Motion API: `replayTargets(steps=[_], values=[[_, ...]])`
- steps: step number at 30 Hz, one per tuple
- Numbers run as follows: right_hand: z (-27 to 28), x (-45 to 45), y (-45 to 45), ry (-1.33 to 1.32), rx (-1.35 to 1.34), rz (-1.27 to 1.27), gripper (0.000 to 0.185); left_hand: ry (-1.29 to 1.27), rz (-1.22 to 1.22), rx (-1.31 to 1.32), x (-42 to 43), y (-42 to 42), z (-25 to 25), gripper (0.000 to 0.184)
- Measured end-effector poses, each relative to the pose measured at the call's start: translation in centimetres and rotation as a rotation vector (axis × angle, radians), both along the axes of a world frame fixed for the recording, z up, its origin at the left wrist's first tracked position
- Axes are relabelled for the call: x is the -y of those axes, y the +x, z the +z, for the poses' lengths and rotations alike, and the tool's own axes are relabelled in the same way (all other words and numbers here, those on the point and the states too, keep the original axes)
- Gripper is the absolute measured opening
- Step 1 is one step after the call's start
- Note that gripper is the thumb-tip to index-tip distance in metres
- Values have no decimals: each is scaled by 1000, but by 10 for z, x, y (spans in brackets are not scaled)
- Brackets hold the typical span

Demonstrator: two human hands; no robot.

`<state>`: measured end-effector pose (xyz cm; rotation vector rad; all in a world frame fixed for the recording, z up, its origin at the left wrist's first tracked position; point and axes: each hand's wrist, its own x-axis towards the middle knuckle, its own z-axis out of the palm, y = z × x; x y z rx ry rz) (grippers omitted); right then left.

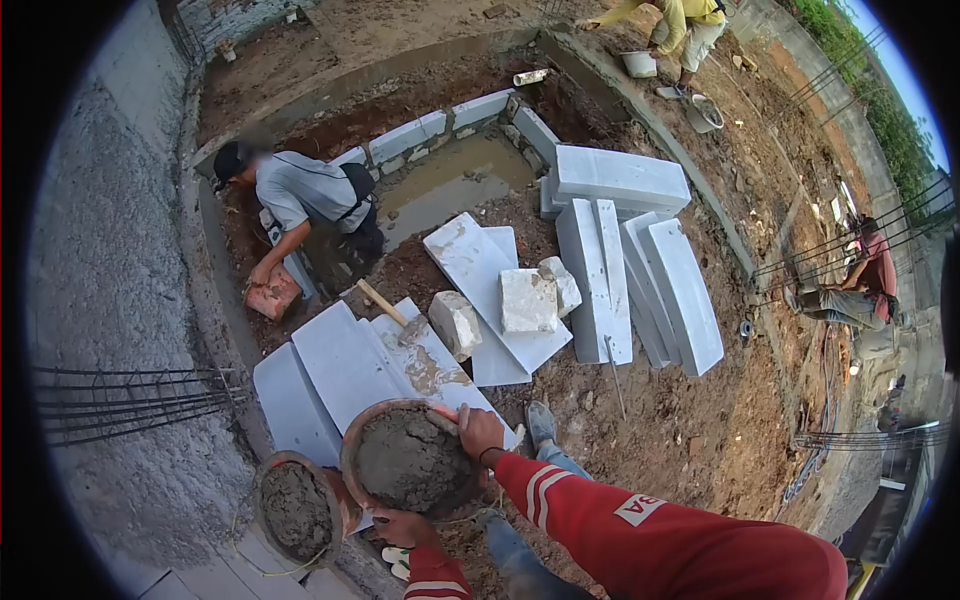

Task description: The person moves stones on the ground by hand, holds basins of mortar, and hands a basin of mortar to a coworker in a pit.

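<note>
A wide bucket [352,470] of grey mortar [410,460] is being held in front of the wearer, just beside a second mortar-filled bucket [288,456] and overlapping, in this view, the end of the pale slabs [318,375] (whether any weight is being borne by them cannot be told). The rim is being clasped on one side by the right hand [481,436], whose fingers are being kept together over the edge. The lower side is being touched by the left hand [406,527], but its fingers are being partly hidden by the bucket, so whether they are closed on it cannot be told. Beyond the bucket, a wooden-handled hammer [381,301] is being supported by the slabs, near a rough pale block [455,326]. Farther off, a reddish bucket [272,296] is being handled by a co-worker in a grey shirt [308,187], who is being seen bent over beside the muddy trench. A white bucket [639,65] is being attended to by a person in yellow [690,15] near the top edge.
</note>
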<state>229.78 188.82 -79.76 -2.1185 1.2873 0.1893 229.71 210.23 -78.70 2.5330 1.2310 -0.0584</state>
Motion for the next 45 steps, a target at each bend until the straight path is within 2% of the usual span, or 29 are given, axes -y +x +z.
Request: replayTargets(steps=[6, 13, 16, 23, 25, 35, 45], values=[[-5, -1, -1, -37, -5, 11, 54, -13, 12, -5, -16, -6, -28, 72], [-3, 2, -2, 48, -36, 43, 51, -73, 3, 50, 5, 2, 8, 71], [-4, 2, -2, 38, -32, 53, 51, -28, 32, -23, -6, 0, -9, 71], [-10, 0, -3, -29, 24, 42, 52, -4, -28, -18, 2, 2, 7, 72], [-6, 0, -2, -16, 22, 16, 52, -131, 8, 9, 13, 6, 25, 72], [5, 2, 1, 20, 37, -9, 54, -70, -23, 70, 18, 5, 27, 76], [5, 3, 2, 36, 20, -20, 53, -57, 16, 65, 18, 8, 24, 71]])
